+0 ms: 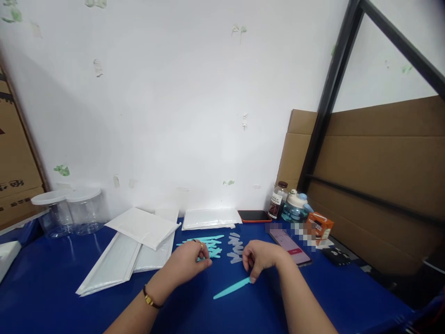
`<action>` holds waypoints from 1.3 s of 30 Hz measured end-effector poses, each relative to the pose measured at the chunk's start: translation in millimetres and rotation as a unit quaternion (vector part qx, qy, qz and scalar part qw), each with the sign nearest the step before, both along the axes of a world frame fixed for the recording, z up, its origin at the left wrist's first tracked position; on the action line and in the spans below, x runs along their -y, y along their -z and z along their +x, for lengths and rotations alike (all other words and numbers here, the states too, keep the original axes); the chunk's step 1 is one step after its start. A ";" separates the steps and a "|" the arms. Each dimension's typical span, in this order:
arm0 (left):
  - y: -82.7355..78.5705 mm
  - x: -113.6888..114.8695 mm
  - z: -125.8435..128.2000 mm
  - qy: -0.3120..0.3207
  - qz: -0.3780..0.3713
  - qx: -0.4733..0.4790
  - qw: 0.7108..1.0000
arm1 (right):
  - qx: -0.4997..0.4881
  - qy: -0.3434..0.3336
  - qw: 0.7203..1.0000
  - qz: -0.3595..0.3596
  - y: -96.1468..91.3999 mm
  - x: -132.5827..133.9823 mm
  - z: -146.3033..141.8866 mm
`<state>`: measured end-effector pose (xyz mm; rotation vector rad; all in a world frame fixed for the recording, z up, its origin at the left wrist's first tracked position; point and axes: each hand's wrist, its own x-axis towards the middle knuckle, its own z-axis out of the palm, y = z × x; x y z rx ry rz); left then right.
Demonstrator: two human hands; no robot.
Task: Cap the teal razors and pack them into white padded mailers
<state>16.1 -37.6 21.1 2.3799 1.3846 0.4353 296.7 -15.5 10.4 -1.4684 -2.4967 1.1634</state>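
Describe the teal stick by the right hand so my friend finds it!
On the blue table, find the right hand. It touches the teal stick, which is alone, nearer us than the teal pile by the left hand.

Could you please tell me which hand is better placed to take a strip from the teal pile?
Likely the left hand: it is right beside the pile of teal strips, while the right hand is farther off and seems to pinch a single teal strip.

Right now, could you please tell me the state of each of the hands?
Left hand: curled beside the teal pieces; cannot tell whether it holds anything.
Right hand: closed, holding one end of a teal knife-shaped piece.
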 end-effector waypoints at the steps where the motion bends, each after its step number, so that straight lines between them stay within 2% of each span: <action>1: 1.4 5.5 5.8 0.022 -0.013 0.002 1.000 | 0.010 -0.010 1.000 -0.002 0.9 0.7 -4.0; 4: 7.5 16.6 19.1 0.071 -0.020 -0.015 0.997 | 0.002 -0.045 0.999 0.016 5.2 1.4 -20.6; 8: 11.2 15.5 23.7 0.091 -0.015 -0.048 0.995 | -0.024 -0.057 0.996 0.059 7.9 3.1 -38.5; 14: -1.5 11.2 15.6 0.083 -0.024 -0.057 0.995 | -0.061 -0.026 0.996 0.052 0.1 6.5 -33.3; 17: -7.1 10.6 5.9 0.056 -0.066 -0.086 0.992 | -0.066 0.019 0.996 0.064 -1.0 2.3 -19.3; 20: -7.6 5.9 -4.6 0.047 -0.106 -0.090 0.989 | -0.057 0.093 0.989 0.103 1.1 -4.4 -5.5; 23: -5.6 -1.7 -11.6 0.038 -0.067 -0.060 0.995 | -0.057 0.143 0.975 0.163 2.5 -7.6 -0.3; 25: -4.7 -6.3 -14.4 0.015 -0.031 -0.058 0.998 | -0.071 0.131 0.970 0.194 2.9 -6.9 -3.2; 28: -4.3 -9.1 -16.8 -0.021 0.003 -0.083 0.996 | -0.077 0.066 0.975 0.198 5.7 -5.0 -13.5; 31: -4.0 -6.1 -15.2 0.021 -0.004 -0.078 0.997 | -0.057 0.023 0.982 0.180 12.6 -5.6 -23.5; 34: -3.7 -0.1 -8.1 0.066 -0.032 -0.077 0.994 | -0.054 0.011 0.983 0.176 18.4 -7.3 -28.3; 37: -3.9 4.3 1.0 0.070 -0.041 -0.095 0.992 | -0.063 0.009 0.982 0.178 19.8 -7.3 -29.1; 39: -3.9 5.1 5.0 0.066 -0.017 -0.110 0.992 | -0.068 0.006 0.982 0.176 19.2 -6.3 -29.1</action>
